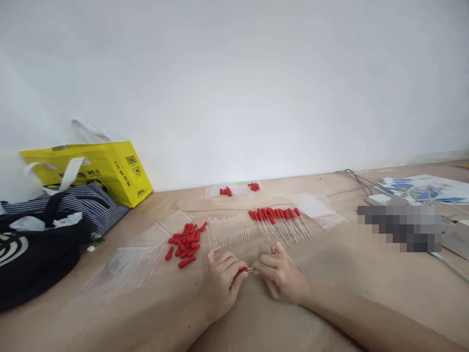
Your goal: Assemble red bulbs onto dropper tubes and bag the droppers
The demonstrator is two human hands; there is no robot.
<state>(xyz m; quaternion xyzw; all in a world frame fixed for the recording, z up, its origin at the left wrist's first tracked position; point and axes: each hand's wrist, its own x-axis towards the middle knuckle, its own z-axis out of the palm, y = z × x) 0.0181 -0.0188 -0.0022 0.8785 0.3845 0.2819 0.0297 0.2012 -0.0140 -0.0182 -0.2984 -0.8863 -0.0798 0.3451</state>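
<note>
My left hand [221, 283] is closed in a pinch on a red rubber bulb [242, 270]. My right hand [279, 275] is closed on the end of a clear glass tube [250, 269] that meets the bulb. Both hands rest low on the wooden table [366, 293]. Just beyond them lie a loose heap of red bulbs [185, 243], a row of bare clear tubes [227, 231] and a row of finished droppers with red caps [280, 223].
Clear zip bags [135, 256] lie to the left, another bag [318, 208] to the right, and one with a few red bulbs [238, 188] by the wall. A yellow bag [110, 171] and dark striped bags [44, 230] stand far left. Papers and cables [421, 195] lie far right.
</note>
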